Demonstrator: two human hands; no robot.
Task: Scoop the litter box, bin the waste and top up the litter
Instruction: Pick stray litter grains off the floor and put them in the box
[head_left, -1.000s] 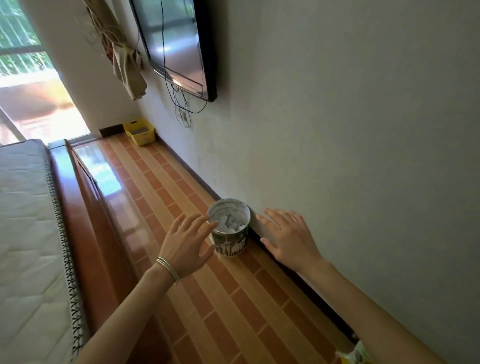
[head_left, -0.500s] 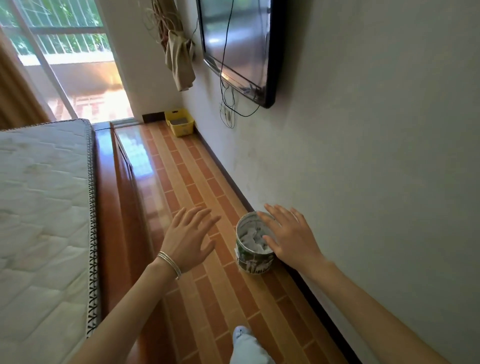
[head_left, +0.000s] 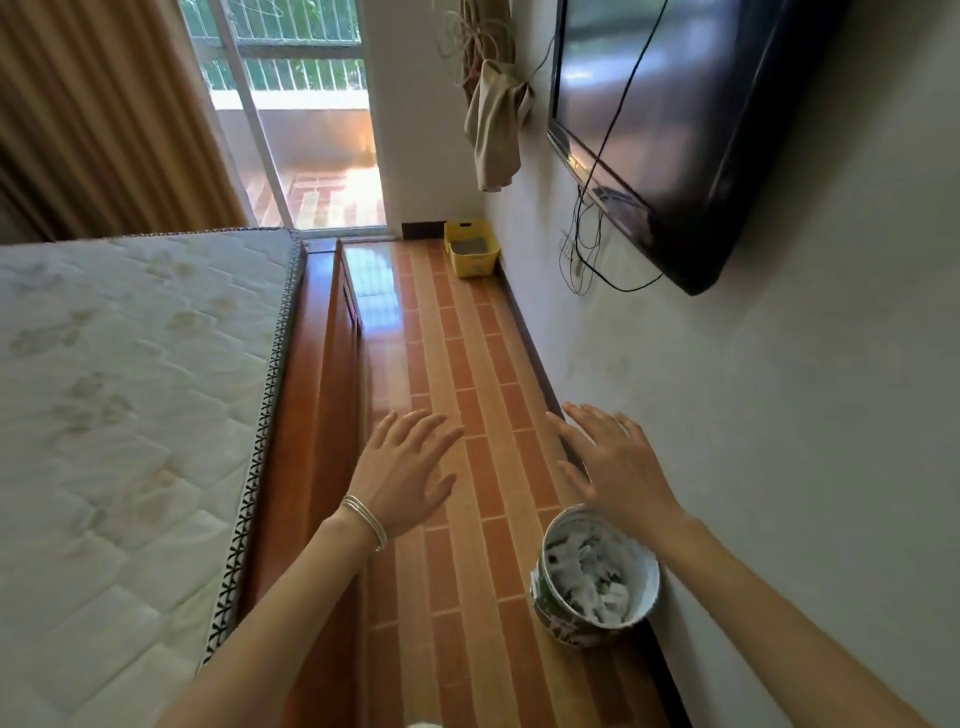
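Bin (head_left: 597, 577) now nearer, both hands (head_left: 402, 475) empty, fingers (head_left: 582, 421) spread

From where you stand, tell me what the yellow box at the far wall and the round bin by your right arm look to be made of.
Yellow box: looks like moulded plastic, matte and evenly coloured, with slot cut-outs near the rim; grey granular fill inside, probably litter.
Round bin: thin printed wall, white inside with a green pattern outside; could be coated card or tin, too blurred to say. Crumpled white paper fills it.

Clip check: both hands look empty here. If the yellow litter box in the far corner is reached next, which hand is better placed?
Right, marginally. The yellow litter box sits against the right-hand wall, in line with the right hand; the left hand is nearer the bed. Both are open, empty and far off.
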